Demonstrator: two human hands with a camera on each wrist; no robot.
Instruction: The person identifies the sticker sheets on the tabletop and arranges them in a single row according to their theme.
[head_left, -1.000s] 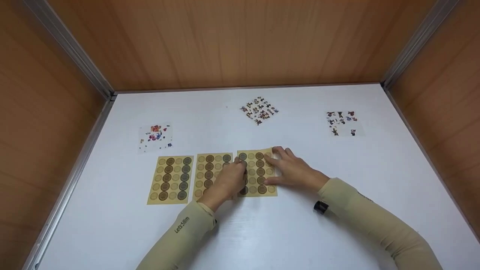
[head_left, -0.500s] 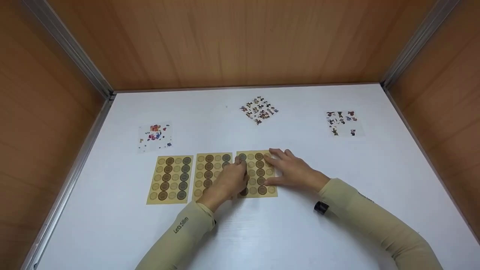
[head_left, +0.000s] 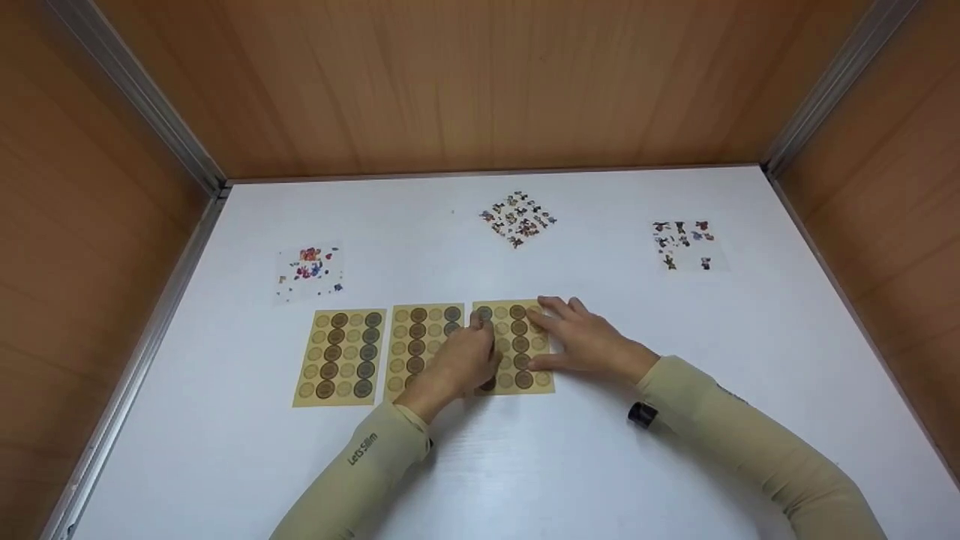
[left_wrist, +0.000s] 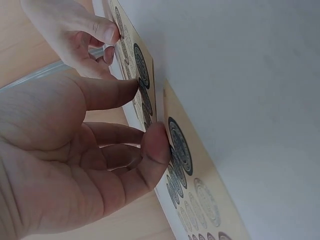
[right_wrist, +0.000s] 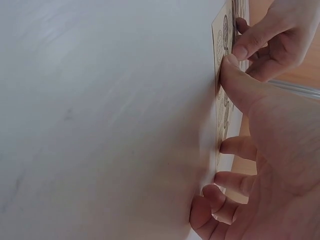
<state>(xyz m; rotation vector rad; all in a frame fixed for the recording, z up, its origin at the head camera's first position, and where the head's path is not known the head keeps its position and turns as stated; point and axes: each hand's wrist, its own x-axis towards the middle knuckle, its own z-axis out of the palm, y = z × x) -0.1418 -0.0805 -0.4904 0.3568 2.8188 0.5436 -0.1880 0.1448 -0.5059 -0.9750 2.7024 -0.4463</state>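
Observation:
Three tan sheets with columns of round coin-like stickers lie side by side: a left sheet (head_left: 339,358), a middle sheet (head_left: 409,330) and a right sheet (head_left: 511,345). My left hand (head_left: 459,360) bends over the gap between the middle and right ones. In the left wrist view its thumb (left_wrist: 112,93) touches the right sheet's edge, while the index fingertip (left_wrist: 157,142) presses on the middle sheet (left_wrist: 202,172). My right hand (head_left: 589,341) spreads its fingers along the right sheet's right side, with the thumb (right_wrist: 235,75) on that sheet's surface.
Toward the back of the white table (head_left: 480,480) lie three clear sheets with small colourful stickers: one at left (head_left: 309,270), one in the middle (head_left: 517,219), one at right (head_left: 686,244). Wood-grained panels (head_left: 480,90) enclose the back and sides.
The right sheet's upper right corner, slightly raised a second ago, now lies lower, and my right index finger has shifted a little left. My left hand has barely moved.

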